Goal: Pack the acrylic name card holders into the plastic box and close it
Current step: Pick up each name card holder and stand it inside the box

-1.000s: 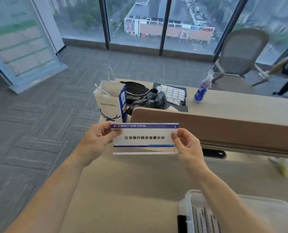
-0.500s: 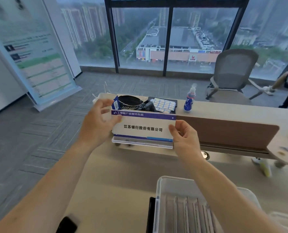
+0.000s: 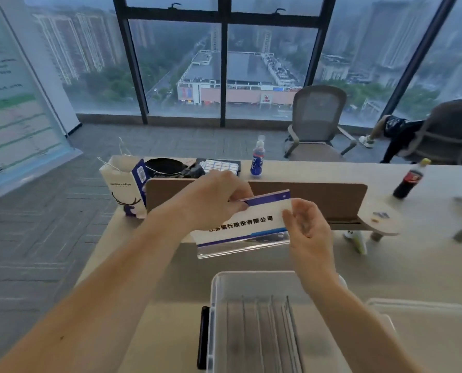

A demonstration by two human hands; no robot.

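Note:
A clear acrylic name card holder (image 3: 244, 244) with a white and blue printed card (image 3: 251, 219) in it is held above the desk, tilted down to the left. My left hand (image 3: 213, 197) pinches the card's top left edge. My right hand (image 3: 309, 227) grips the holder's right end. Just below stands the open clear plastic box (image 3: 216, 297), with several acrylic holders (image 3: 264, 332) standing on edge inside. The box lid (image 3: 426, 332) lies to the right of the box.
A brown desk divider (image 3: 318, 195) runs behind my hands. Beyond it are a paper coffee bag (image 3: 122, 184), a black bag (image 3: 168, 166), a sticker sheet (image 3: 219, 166) and a blue bottle (image 3: 258, 158). A cola bottle (image 3: 410, 179) stands right. Two chairs are by the window.
The holder has tilted and come lower towards the box. My left hand moved from the holder's left end to the card's top edge. The view rose, showing more of the box.

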